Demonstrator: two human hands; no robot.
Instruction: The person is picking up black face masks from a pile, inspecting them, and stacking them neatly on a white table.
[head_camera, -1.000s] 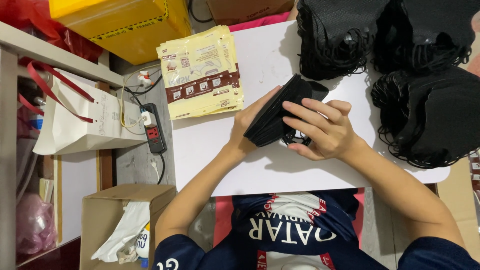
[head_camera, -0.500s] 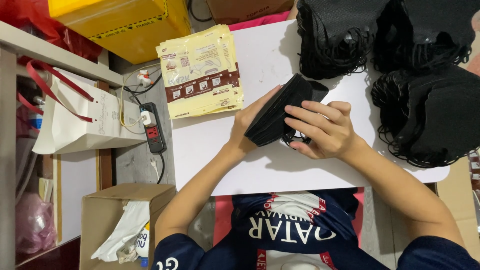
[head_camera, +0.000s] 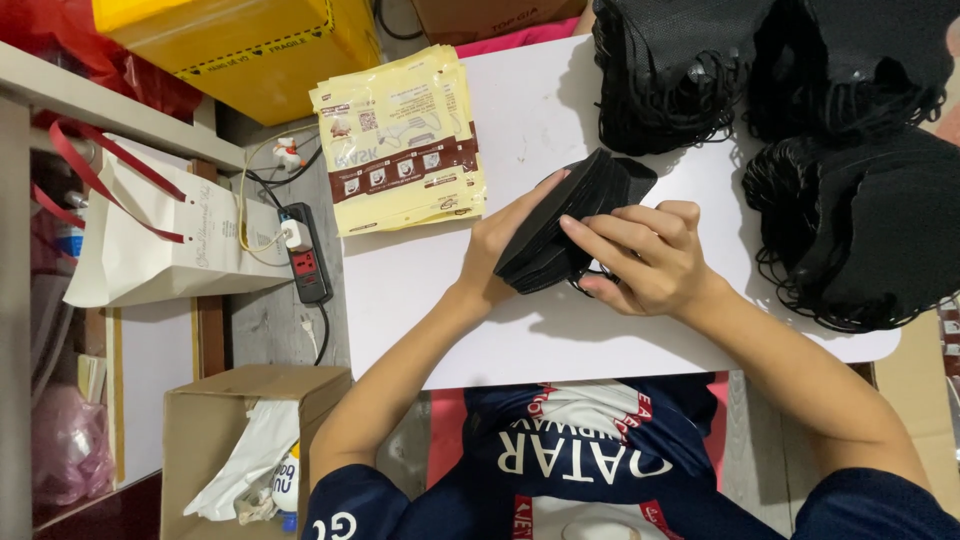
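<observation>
1. Left hand (head_camera: 500, 245) — fingers curled around the left edge of a small stack of flat black fabric face masks (head_camera: 565, 220), thumb side pressed against it; the grip appears to square the stack and keep the layers from sliding.
2. Right hand (head_camera: 650, 260) — fingers partly closed, laid over the stack's right face with fingertips on top; the stack is pinched between the two hands, tilted on edge just above the white tabletop (head_camera: 600, 340), near its middle.
3. The held stack — matte black, folded flat, edges roughly aligned, with thin black ear loops trailing from the near end under the right hand.
4. Larger heaps of loose black masks (head_camera: 860, 230) lie at the far right of the table, loops tangled at their edges, within reach of the right hand.
5. A pile of cream-and-brown printed flat pouches (head_camera: 405, 140) sits at the far left corner — apart from the hands.
6. Left of the table: a black power strip (head_camera: 305, 255), a white paper bag with red handles (head_camera: 150, 240), an open cardboard box (head_camera: 240, 440).
</observation>
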